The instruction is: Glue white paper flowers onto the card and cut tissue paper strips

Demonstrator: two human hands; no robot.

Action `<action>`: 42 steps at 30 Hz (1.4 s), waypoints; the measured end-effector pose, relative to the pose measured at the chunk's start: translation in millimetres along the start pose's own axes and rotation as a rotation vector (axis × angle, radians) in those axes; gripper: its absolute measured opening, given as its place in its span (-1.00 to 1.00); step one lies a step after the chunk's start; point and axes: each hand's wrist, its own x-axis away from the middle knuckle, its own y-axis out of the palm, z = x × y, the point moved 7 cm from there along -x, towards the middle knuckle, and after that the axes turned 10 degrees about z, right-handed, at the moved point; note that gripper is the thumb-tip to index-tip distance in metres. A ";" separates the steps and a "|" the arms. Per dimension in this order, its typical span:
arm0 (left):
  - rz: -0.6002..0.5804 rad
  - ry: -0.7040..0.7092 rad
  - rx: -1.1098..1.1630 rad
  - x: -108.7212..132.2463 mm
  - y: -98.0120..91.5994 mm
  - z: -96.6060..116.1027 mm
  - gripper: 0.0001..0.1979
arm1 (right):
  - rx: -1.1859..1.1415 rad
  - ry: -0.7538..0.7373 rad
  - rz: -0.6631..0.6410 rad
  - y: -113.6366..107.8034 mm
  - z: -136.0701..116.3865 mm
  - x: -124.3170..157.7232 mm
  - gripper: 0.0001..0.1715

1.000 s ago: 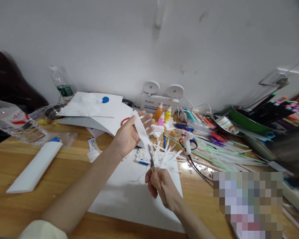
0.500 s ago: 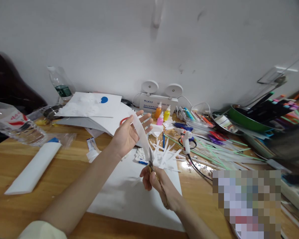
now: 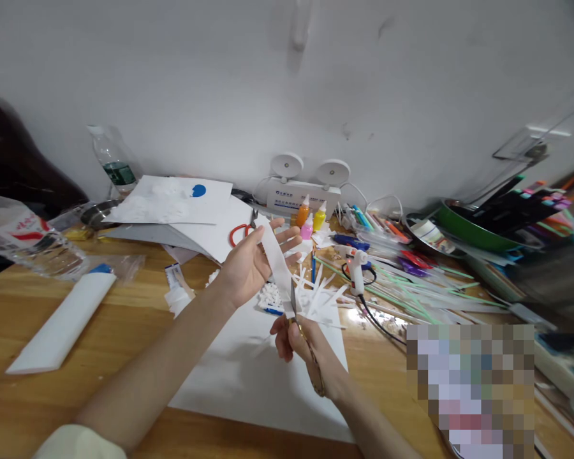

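Note:
My left hand [image 3: 249,264] pinches a white paper strip [image 3: 276,258] between thumb and fingers, the other fingers spread behind it. The strip slants down toward the scissors [image 3: 306,344], whose gold-coloured handles are in my right hand [image 3: 310,347]. The blades meet the strip's lower end. Behind the blades, several thin cut paper strips [image 3: 318,290] fan out in a heap. Under both hands lies a large white paper sheet [image 3: 268,389]. Small white bits [image 3: 269,296] sit in a pile on it, with something blue at their lower edge.
A white glue gun [image 3: 357,268] stands right of the strips, its cord running forward. Orange, yellow and pink bottles [image 3: 307,226] stand behind. Red-handled pliers [image 3: 240,235] lie past my left hand. Folded white paper [image 3: 64,322] and a large plastic bottle [image 3: 33,239] are on the left.
My left hand and the strip have shifted slightly right and down. The strip now shows its broader face, and the blades sit at its right edge. More of the red-handled pliers shows.

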 end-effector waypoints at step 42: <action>0.021 0.002 -0.030 3.6 2.5 -9.8 -0.70 | 0.128 0.111 0.106 -7.7 0.5 -3.1 -0.30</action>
